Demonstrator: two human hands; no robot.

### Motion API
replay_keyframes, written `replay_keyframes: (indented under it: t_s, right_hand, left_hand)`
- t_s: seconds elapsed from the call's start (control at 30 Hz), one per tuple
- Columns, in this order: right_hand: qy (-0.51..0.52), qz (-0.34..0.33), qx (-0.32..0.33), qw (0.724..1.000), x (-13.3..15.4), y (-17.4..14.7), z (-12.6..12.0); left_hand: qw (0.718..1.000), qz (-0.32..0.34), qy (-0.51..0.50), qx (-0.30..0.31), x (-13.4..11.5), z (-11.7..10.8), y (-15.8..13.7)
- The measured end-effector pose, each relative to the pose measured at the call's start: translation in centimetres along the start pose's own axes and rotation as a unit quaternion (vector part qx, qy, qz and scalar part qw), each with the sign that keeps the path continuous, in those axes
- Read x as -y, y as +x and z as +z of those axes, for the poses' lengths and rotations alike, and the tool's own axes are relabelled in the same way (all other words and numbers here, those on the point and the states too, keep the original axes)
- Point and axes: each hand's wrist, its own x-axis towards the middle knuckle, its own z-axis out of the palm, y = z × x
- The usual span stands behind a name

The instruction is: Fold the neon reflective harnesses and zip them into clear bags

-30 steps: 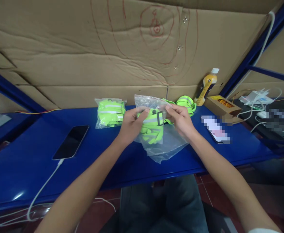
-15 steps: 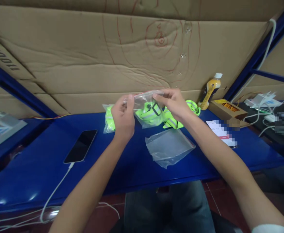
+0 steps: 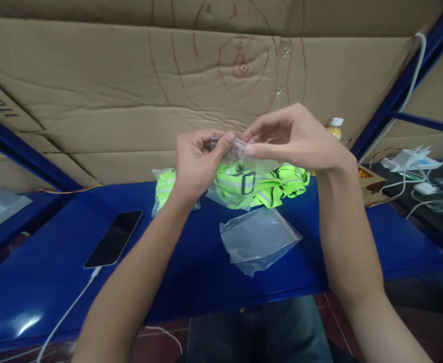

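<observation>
My left hand [image 3: 196, 164] pinches the top edge of a clear zip-lock bag [image 3: 266, 165] between thumb and fingers. Inside the bag lies a folded neon-yellow reflective strap [image 3: 227, 184] with a grey stripe and a black buckle [image 3: 248, 183]. At the bag's upper right, my right hand [image 3: 300, 138] has thumb and fingertips closed on the edge, its wrist bent. More neon reflective straps [image 3: 293, 181] lie bunched behind, to the right. A second bag with a neon strap [image 3: 164, 189] rests left of my left hand, partly covered by it. Flat clear bags [image 3: 259, 239] lie in front.
A phone [image 3: 114, 239] with a white charging cable [image 3: 70, 305] lies at left on the blue table [image 3: 194, 272]. At right are a bottle [image 3: 335, 127], mostly hidden by my right hand, a cardboard box [image 3: 374, 189] and tangled white cables. A cardboard wall [image 3: 111, 75] stands behind.
My right hand has risen and turned, its wrist now bent over the bag's upper right edge. My left hand has moved along the edge toward the middle. The view has shifted slightly.
</observation>
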Motion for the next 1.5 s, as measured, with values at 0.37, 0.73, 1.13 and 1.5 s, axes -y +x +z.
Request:
replay_keyframes:
  t_s: [0.37, 0.73, 1.13, 1.5]
  right_hand:
    - [0.001, -0.009, 0.025, 1.0, -3.2, 1.1, -0.6]
    - [-0.021, -0.018, 0.048, 0.998, -4.3, 1.5, 0.1]
    - [-0.076, 0.006, 0.087, 0.993, -3.1, 1.0, 0.0]
    - [0.029, 0.014, 0.082, 0.996, -4.5, 1.4, 0.2]
  left_hand:
    - [0.995, -0.031, -0.062, 0.071, 1.4, -0.2, -0.3]
    - [0.997, -0.013, -0.025, 0.066, 1.0, -0.3, -0.4]
    - [0.995, -0.041, -0.026, 0.087, 1.3, -0.7, -0.3]
    - [0.997, -0.013, -0.021, 0.068, 0.8, -0.7, -0.2]
